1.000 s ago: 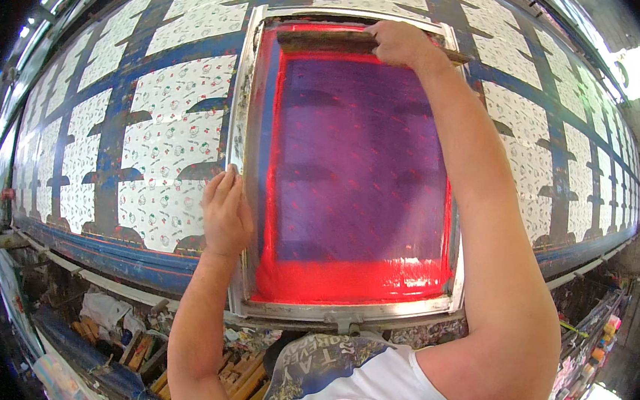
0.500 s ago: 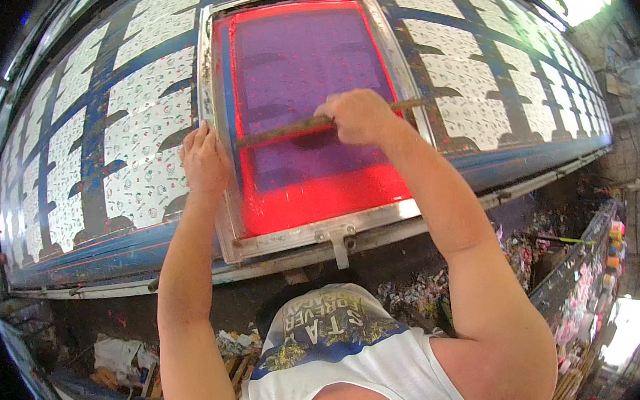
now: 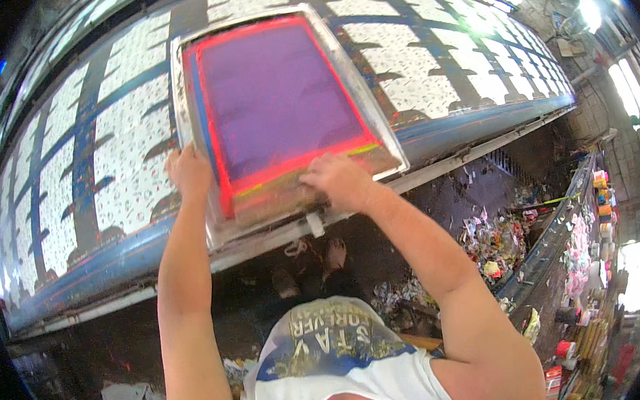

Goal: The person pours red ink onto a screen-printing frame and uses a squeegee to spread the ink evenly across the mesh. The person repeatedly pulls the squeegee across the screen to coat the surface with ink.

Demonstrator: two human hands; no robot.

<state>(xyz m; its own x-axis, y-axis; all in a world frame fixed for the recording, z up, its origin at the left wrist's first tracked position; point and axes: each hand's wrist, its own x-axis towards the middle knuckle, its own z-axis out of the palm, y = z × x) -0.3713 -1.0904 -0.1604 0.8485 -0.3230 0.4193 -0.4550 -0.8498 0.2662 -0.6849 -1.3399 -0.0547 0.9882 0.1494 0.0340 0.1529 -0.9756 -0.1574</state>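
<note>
A screen frame (image 3: pixel 348 79) with purple mesh (image 3: pixel 274 98) and red ink lies slanted on a long printing table (image 3: pixel 442 126). My left hand (image 3: pixel 191 169) grips the frame's left side. At the near end of the screen, my right hand (image 3: pixel 337 180) holds a brownish squeegee bar (image 3: pixel 267 193) with a yellow edge, blurred by motion. White patterned printed pieces (image 3: pixel 132 147) lie in rows on the table, either side of the screen.
Below the table, my sandaled feet (image 3: pixel 332 255) stand on a dark floor with scraps (image 3: pixel 492 243) at the right. A rail with colourful containers (image 3: pixel 602 196) runs along the far right, near bright openings. A white crumpled sheet (image 3: pixel 125 399) lies at lower left.
My right hand has pulled the squeegee from the screen's far end down to the near end. My left hand stays on the frame's side. The view has shifted and tilted.
</note>
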